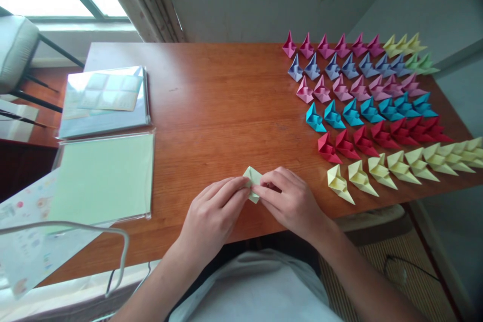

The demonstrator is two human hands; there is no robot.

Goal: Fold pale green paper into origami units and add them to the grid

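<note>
A small piece of pale green folded paper (253,175) is held between both hands, near the front edge of the wooden table. My left hand (217,206) pinches its left side with thumb and fingers. From the right, my right hand (289,201) grips the opposite side, fingertips close to those of the left. The paper's upper corner and a lower tip show between the fingers; its other parts are hidden. To the right of my hands, the nearest finished piece is a pale yellow folded paper boat (338,183).
Rows of folded paper boats in pink, purple, blue (352,112), red (346,145) and yellow fill the table's right side. At left lie a pack of pale green paper (105,176), another plastic-wrapped pack (105,123) and a patterned sheet (33,231). A white cable (123,256) crosses the lower left.
</note>
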